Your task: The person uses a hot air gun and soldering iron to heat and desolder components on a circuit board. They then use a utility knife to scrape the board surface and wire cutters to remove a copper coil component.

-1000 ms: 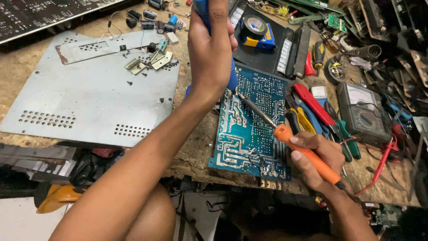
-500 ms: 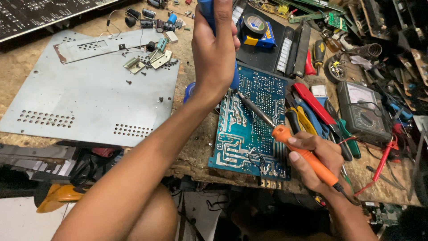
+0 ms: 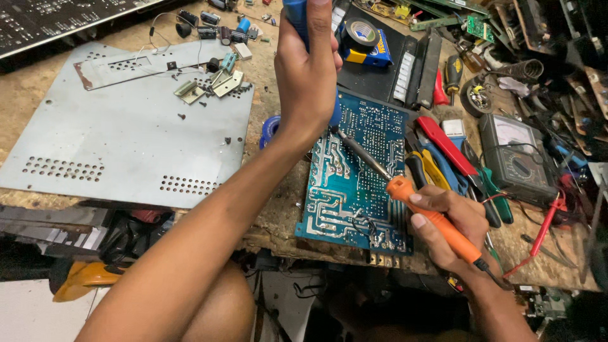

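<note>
Right hand (image 3: 453,228), at four o'clock, grips an orange soldering iron (image 3: 421,206) in a closed fist, its metal tip angled toward eleven o'clock onto the blue circuit board (image 3: 354,183) at centre. Left hand (image 3: 307,73), forearm rising from seven o'clock, closes around a blue tool (image 3: 296,16) held upright over the board's top edge.

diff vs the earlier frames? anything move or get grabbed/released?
Nothing visibly changed. The left hand keeps its grip on the blue tool standing on the circuit board; the right hand still holds the orange soldering iron, tip at the same spot by the blue tool. Board unmoved.
</note>
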